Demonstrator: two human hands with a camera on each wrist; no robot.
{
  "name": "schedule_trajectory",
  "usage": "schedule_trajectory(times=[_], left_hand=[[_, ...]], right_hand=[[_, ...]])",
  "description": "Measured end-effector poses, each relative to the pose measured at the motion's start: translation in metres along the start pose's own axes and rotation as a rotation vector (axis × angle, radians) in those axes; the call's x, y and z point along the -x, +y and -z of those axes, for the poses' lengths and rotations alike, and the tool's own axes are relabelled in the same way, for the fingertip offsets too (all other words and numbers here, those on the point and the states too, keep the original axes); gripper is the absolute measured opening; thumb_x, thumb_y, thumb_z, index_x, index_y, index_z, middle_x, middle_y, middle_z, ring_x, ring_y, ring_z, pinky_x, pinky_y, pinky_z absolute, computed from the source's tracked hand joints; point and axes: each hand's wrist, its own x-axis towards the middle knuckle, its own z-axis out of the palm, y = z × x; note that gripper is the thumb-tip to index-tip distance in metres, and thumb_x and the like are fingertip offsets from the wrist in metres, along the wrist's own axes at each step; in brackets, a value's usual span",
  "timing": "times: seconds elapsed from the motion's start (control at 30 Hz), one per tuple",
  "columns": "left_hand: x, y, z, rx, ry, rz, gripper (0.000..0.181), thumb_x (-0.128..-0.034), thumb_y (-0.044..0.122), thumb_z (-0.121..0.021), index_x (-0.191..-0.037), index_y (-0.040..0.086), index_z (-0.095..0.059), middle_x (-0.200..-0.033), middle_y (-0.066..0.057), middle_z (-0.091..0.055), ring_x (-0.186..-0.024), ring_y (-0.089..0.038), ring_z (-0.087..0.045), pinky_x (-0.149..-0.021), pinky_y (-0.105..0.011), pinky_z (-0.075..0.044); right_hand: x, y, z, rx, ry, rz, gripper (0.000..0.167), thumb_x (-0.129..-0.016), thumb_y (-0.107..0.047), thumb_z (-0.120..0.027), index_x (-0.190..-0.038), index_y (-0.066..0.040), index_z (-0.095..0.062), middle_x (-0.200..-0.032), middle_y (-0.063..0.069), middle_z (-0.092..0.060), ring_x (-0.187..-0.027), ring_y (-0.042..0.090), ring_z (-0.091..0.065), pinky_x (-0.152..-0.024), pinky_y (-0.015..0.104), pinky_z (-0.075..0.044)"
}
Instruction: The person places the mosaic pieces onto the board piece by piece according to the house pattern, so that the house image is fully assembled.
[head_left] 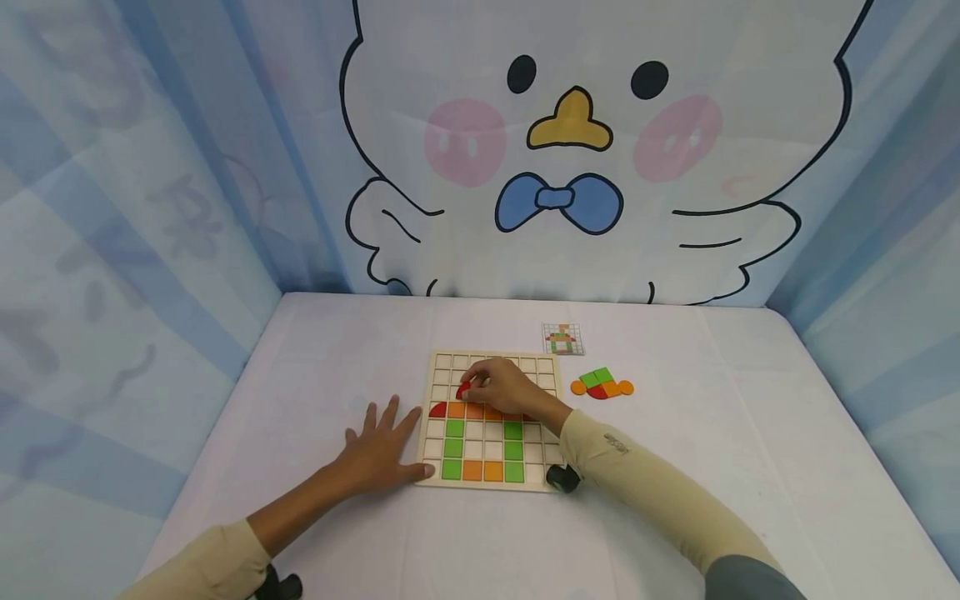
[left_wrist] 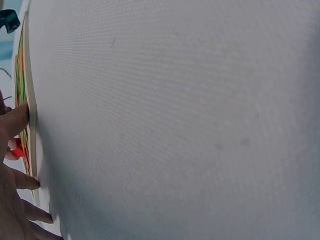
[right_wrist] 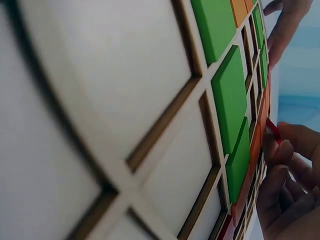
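Observation:
A wooden grid board (head_left: 487, 488) lies on the table. Square green tiles (head_left: 453, 448) and orange tiles (head_left: 472, 472) fill some of its cells, with a red quarter-round tile (head_left: 438, 410) at the left end of an orange row. My right hand (head_left: 504, 387) pinches another red tile (head_left: 462, 391) between thumb and fingers, over the cells above that row; the right wrist view shows the tile's thin edge (right_wrist: 273, 131). With fingers spread, my left hand (head_left: 378, 454) lies along the board's left side, its thumb touching the lower left corner.
Loose tiles sit right of the board: green squares (head_left: 595, 377), an orange round (head_left: 626, 387) and a red piece (head_left: 597, 392) among them. A small pattern card (head_left: 563, 339) lies behind the board. Printed curtains (head_left: 555, 267) enclose the table's back and sides.

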Motion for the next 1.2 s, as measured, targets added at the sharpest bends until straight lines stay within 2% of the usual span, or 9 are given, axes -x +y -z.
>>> schedule_trajectory(times=[0.33, 1.0, 1.2], left_hand=[[0.0027, 0.0011, 0.0016, -0.002, 0.002, 0.002, 0.094, -0.0759, 0.055, -0.075, -0.152, 0.016, -0.035, -0.161, -0.024, -0.019, -0.143, -0.058, -0.013, -0.097, -0.082, -0.023], [0.0012, 0.0014, 0.0020, -0.005, -0.002, 0.002, 0.094, -0.0771, 0.055, -0.074, -0.152, 0.015, -0.035, -0.161, -0.025, -0.018, -0.143, -0.059, -0.013, -0.097, -0.082, -0.023], [0.0003, 0.0005, 0.0006, -0.006, -0.002, 0.000, 0.094, -0.0768, 0.056, -0.074, -0.152, 0.015, -0.035, -0.161, -0.025, -0.019, -0.143, -0.059, -0.014, -0.097, -0.082, -0.023]], right_hand=[[-0.0021, -0.0042, -0.0052, 0.070, -0.007, 0.030, 0.017, -0.087, -0.024, -0.074, -0.102, -0.016, -0.073, -0.077, -0.007, -0.064, -0.068, 0.009, -0.054, -0.067, 0.025, -0.045], [-0.0047, -0.0043, -0.0034, 0.128, -0.023, 0.020, 0.020, -0.087, -0.027, -0.074, -0.104, -0.016, -0.073, -0.078, -0.007, -0.065, -0.069, 0.009, -0.055, -0.066, 0.024, -0.045], [-0.0020, -0.0030, 0.0000, 0.137, -0.028, 0.031, 0.025, -0.088, -0.032, -0.073, -0.107, -0.016, -0.071, -0.082, -0.007, -0.065, -0.074, 0.009, -0.057, -0.073, 0.027, -0.047]])
